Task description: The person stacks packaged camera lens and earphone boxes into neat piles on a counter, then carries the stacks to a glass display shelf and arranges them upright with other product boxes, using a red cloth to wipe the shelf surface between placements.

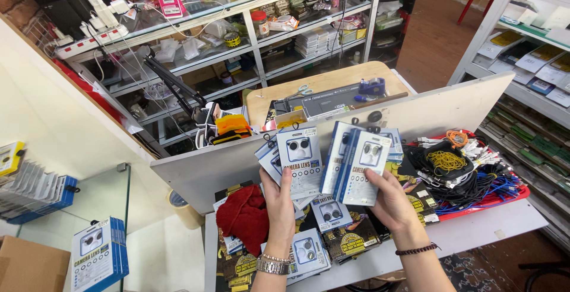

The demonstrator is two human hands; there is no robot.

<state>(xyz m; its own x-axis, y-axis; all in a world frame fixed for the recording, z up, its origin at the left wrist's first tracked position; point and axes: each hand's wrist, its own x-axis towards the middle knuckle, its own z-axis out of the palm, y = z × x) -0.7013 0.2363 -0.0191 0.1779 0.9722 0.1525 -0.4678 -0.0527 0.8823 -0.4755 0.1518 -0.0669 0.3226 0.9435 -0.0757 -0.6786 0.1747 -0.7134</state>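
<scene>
Both hands grip camera-lens boxes: left hand (278,200) one fanned stack (294,158), right hand (389,200) another (359,161).

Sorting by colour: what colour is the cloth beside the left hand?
Red, seen in the head view: the cloth beside the left hand.

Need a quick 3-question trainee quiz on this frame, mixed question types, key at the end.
1. True or false: both hands hold small boxed packs.
2. What lies beside the left hand on the table? A) red cloth B) green bottle C) white mug
3. Name what sits on top of the pile of cables beyond the right hand.

Key
1. True: the left hand holds a fan of packs, the right hand a stack of packs.
2. A, the red cloth.
3. A bundle of yellow rubber bands.
</scene>
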